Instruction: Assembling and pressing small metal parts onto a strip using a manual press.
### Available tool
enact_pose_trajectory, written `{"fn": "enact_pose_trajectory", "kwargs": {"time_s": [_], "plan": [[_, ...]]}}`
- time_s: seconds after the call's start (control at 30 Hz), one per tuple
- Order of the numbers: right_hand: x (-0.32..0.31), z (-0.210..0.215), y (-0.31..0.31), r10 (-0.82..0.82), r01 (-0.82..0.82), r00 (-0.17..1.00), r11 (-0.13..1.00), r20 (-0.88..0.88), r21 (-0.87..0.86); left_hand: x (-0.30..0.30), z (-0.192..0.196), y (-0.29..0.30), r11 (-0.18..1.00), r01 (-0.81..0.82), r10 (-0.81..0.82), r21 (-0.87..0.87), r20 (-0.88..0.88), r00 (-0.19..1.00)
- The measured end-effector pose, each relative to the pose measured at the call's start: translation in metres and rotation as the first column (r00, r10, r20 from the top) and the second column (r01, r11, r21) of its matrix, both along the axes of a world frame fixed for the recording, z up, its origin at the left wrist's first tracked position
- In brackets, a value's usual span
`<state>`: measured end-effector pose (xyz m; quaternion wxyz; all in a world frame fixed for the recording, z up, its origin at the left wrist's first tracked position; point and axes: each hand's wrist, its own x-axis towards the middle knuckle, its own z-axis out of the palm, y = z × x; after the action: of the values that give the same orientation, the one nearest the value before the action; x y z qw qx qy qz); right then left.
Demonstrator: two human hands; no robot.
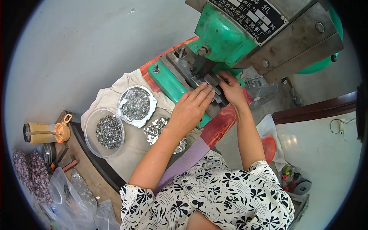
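A green punch press (227, 36) stands in front of me, with a steel die (199, 78) on its bed beneath the ram. My left hand (193, 109) lies over the near left side of the die, fingers stretched out and fingertips resting on the metal; its thumb is hidden. At the right side of the die, my right hand (232, 90) has its fingers bent in against the metal, and whatever is between them is hidden. Left of the press are a bowl of small shiny metal parts (136, 104), a clear tub of darker metal parts (123, 142) and a loose heap of metal pieces (156, 128).
Beige cloth (132, 147) lies under the containers. Bolts (156, 68) stick up from the press bed. On the left are an orange-capped bottle (42, 133) and plastic bags (69, 199). A red basin (269, 148) sits low on the right.
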<state>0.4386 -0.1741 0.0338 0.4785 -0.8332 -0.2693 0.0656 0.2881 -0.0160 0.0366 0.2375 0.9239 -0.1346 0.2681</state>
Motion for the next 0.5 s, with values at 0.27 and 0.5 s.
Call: {"fn": "enact_pose_trajectory", "kwargs": {"time_s": [0.27, 0.5], "plan": [[-0.009, 0.0, 0.003, -0.155, 0.155, 0.988, 0.988, -0.009, 0.008, -0.003, -0.017, -0.001, 0.993, 0.042, -0.034, -0.112, 0.076, 0.997], [-0.016, 0.025, -0.049, -0.701, 0.42, 0.565, 0.698, 0.434, 0.581, -0.008, -0.012, -0.011, 0.841, -0.147, 0.176, -0.52, 0.008, 0.984]]}}
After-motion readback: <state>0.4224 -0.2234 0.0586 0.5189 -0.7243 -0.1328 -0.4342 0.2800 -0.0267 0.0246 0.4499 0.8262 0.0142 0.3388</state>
